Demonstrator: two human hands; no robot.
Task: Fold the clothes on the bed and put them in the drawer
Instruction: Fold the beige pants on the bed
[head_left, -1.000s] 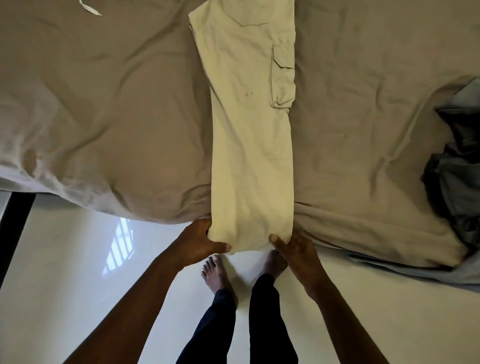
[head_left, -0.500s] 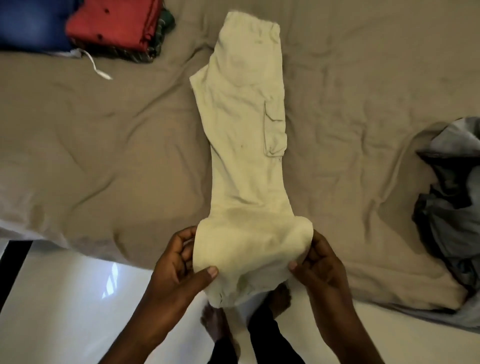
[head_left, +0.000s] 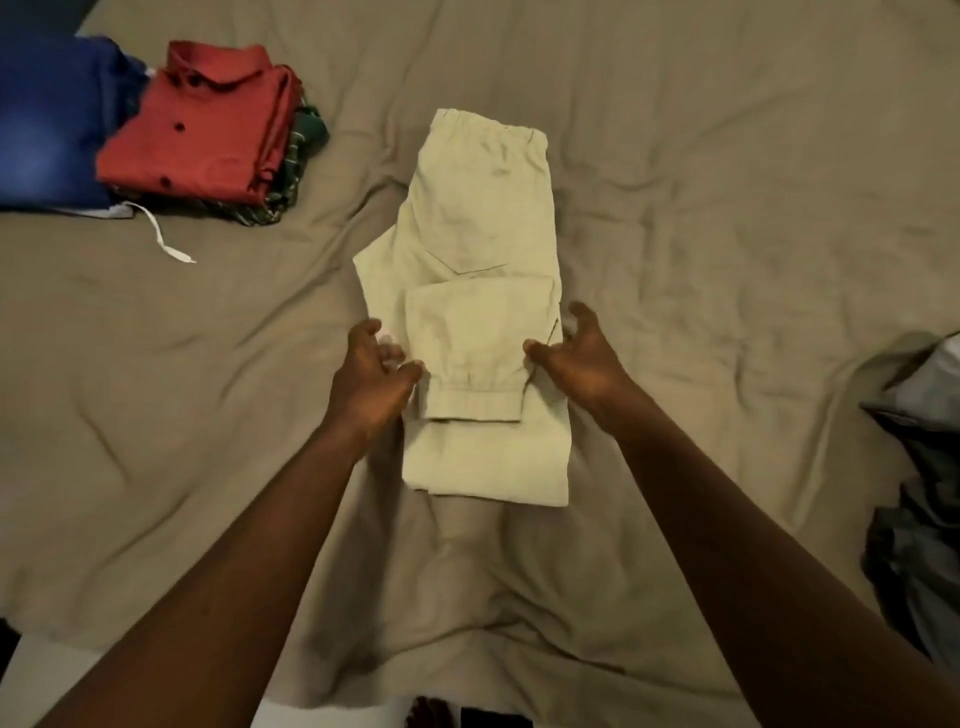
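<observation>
Khaki trousers (head_left: 478, 332) lie folded mid-bed (head_left: 727, 208), legs doubled over the seat. Left hand (head_left: 371, 376) and right hand (head_left: 582, 358) flank the fold, each grip released, fingers spread. Folded shirts (head_left: 197, 140) sit far left.

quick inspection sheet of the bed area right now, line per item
surface: bed sheet, tan, wrinkled
job's things: khaki trousers folded once, cuffs on top; red shirt folded on a stack beside a blue garment; grey clothes unfolded at the right edge
clutter: white drawstring lying loose
grippers: left hand and right hand open, flanking the trousers
cables: nothing seen
surroundings: pale floor; drawer not in view
</observation>
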